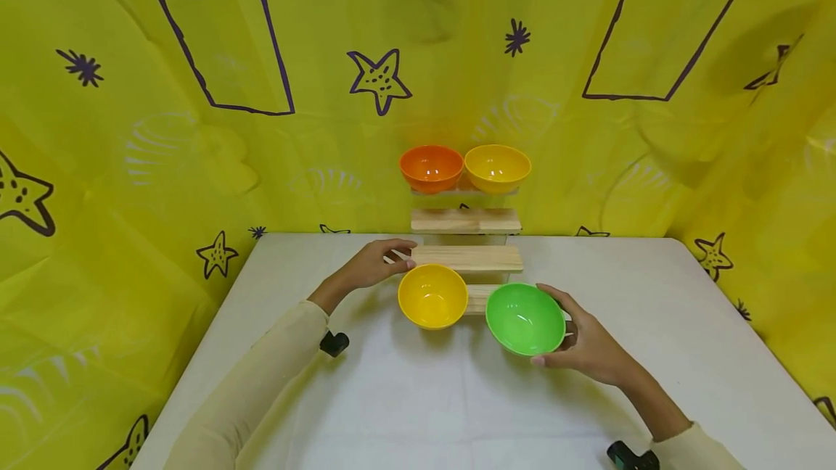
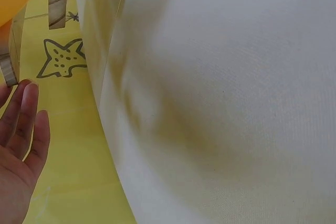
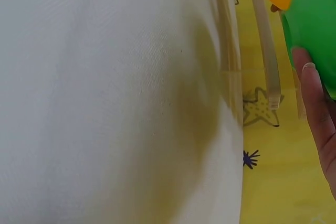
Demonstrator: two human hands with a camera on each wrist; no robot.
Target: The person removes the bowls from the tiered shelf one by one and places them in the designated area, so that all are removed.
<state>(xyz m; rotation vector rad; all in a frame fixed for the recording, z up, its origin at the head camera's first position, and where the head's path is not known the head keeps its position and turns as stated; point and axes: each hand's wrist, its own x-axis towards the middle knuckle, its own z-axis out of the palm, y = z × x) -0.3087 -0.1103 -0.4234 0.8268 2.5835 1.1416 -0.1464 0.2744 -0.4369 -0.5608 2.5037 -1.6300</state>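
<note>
My right hand (image 1: 591, 345) grips a green bowl (image 1: 525, 319) by its right side, thumb at the near edge and fingers at the far rim. The bowl overlaps the right end of the lowest plank of a stepped wooden rack (image 1: 466, 258). At that rack's left side, my left hand (image 1: 372, 264) has its fingertips right at the end of a middle plank; the left wrist view shows the fingers (image 2: 26, 111) fairly straight. Just beneath the left thumb, a yellow bowl (image 1: 433, 297) covers the left part of the lowest plank.
On the rack's top plank stand an orange bowl (image 1: 431, 168) and another yellow bowl (image 1: 498, 168), side by side. The rack is at the back of a white table (image 1: 392, 405). Yellow patterned sheeting (image 1: 444, 35) hangs behind and along both sides.
</note>
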